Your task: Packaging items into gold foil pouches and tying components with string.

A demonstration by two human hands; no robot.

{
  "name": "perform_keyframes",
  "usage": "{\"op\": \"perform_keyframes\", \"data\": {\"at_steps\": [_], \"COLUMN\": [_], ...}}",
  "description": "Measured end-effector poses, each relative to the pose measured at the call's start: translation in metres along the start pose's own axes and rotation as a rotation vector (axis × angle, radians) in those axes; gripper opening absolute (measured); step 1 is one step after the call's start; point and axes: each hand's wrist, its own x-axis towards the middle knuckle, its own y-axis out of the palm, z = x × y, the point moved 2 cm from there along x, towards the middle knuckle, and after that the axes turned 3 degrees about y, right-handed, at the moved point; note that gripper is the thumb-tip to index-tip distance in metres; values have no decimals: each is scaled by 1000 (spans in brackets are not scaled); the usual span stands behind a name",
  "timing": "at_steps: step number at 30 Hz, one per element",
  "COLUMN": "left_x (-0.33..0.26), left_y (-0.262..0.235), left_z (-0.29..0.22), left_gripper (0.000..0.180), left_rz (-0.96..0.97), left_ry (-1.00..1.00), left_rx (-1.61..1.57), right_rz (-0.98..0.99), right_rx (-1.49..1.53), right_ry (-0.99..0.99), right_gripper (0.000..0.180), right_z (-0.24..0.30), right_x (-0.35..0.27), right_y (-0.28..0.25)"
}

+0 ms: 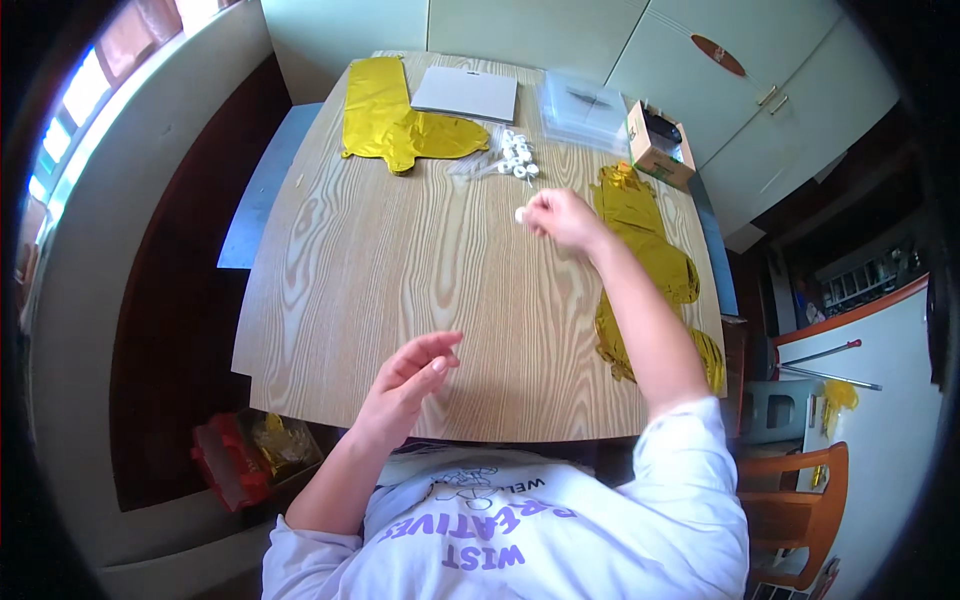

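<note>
Over the far right-middle of the wooden table (400,270), my right hand (562,218) pinches a small white roll (520,215) between thumb and fingertips. Just beyond it lies a loose heap of several similar white rolls (515,150), partly on a clear plastic bag (474,168). Nearer to me, my left hand (408,380) hovers above the table's front part, its fingers half curled and apart from the thumb, with nothing in it. Flat gold foil balloons (640,250) lie along the right edge, partly hidden under my right forearm.
At the far left another gold foil balloon (375,105) is spread beside a white flat pad (465,94). Clear plastic boxes (585,112) and an open cardboard box (660,150) stand at the back right. A red container (228,462) sits below, left; a wooden chair (800,500), right.
</note>
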Motion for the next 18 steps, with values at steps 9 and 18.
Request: {"op": "perform_keyframes", "data": {"at_steps": [9,18], "left_x": [-42,-81], "left_y": [-19,-34], "left_z": [-14,-23], "left_gripper": [26,24], "left_rz": [-37,-35], "left_ry": [-11,-106], "left_rx": [4,114], "right_rz": [-477,-436], "right_rx": [-507,-241], "right_ry": [92,79], "right_gripper": [23,24], "right_z": [-32,-15], "right_x": [129,29], "right_y": [-1,-24]}}
